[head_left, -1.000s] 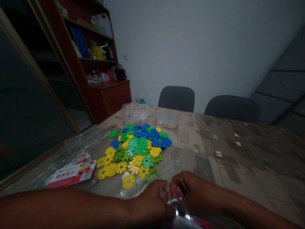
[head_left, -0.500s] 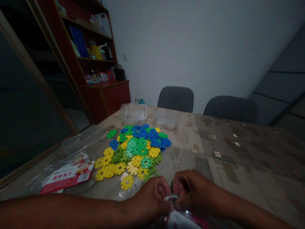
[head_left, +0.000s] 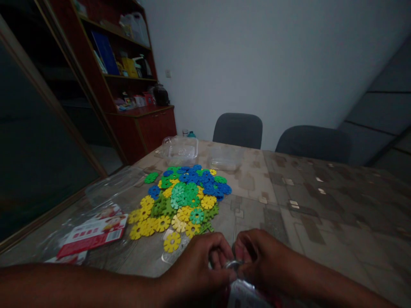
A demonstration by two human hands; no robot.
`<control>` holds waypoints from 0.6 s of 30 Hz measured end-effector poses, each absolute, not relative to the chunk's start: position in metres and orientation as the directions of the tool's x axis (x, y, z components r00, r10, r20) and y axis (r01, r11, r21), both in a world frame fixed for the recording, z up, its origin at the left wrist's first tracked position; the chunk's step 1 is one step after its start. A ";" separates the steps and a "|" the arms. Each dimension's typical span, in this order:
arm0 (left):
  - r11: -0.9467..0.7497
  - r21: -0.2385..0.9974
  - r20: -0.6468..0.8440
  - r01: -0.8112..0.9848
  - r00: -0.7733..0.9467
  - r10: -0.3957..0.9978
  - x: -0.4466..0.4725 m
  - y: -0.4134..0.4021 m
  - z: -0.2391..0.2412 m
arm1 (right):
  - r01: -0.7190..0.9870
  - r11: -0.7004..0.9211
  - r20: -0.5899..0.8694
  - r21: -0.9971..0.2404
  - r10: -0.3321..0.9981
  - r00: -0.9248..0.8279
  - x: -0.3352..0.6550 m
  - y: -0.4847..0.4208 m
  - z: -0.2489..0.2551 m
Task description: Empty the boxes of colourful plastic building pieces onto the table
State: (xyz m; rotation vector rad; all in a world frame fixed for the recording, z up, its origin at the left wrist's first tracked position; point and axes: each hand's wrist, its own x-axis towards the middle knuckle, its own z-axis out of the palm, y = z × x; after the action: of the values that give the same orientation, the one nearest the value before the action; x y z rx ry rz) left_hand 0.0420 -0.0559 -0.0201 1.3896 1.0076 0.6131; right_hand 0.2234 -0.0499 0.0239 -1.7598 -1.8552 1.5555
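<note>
At the lower middle of the head view, a clear plastic bag [head_left: 242, 294] with a whitish label and some red hangs between my hands, its lower part cut off by the frame. My left hand [head_left: 205, 262] pinches the bag's gathered top from the left. Opposite it, my right hand [head_left: 259, 256] has thumb and fingers closed on the same top edge. Just beyond my left hand lies a heap of snowflake-shaped plastic discs [head_left: 183, 196] in blue, green and yellow. One yellow disc [head_left: 172, 242] sits nearest my left wrist.
Opened clear packaging with a red and white label card [head_left: 93, 233] lies at the left, beside a clear lid [head_left: 115, 184]. Two clear plastic tubs [head_left: 180, 149] stand at the table's far side. Grey chairs [head_left: 238, 130] are behind the patterned tablecloth [head_left: 308, 209].
My fingers have shifted slightly at the bag's top, and its edge shows a little less between them. The whole view has tilted a bit; the discs and tubs stay put.
</note>
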 end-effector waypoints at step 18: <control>0.261 0.911 -0.399 0.320 0.520 0.755 0.049 -0.055 -0.013 | 0.610 -0.308 -0.613 -0.730 0.691 -0.384 0.237 -0.056 0.025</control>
State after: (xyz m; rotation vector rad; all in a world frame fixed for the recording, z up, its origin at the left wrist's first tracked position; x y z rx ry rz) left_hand 0.0489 -0.0551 -0.0133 1.3289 1.0461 0.3824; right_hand 0.2373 -0.0559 0.0245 -1.7034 -1.8056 1.8120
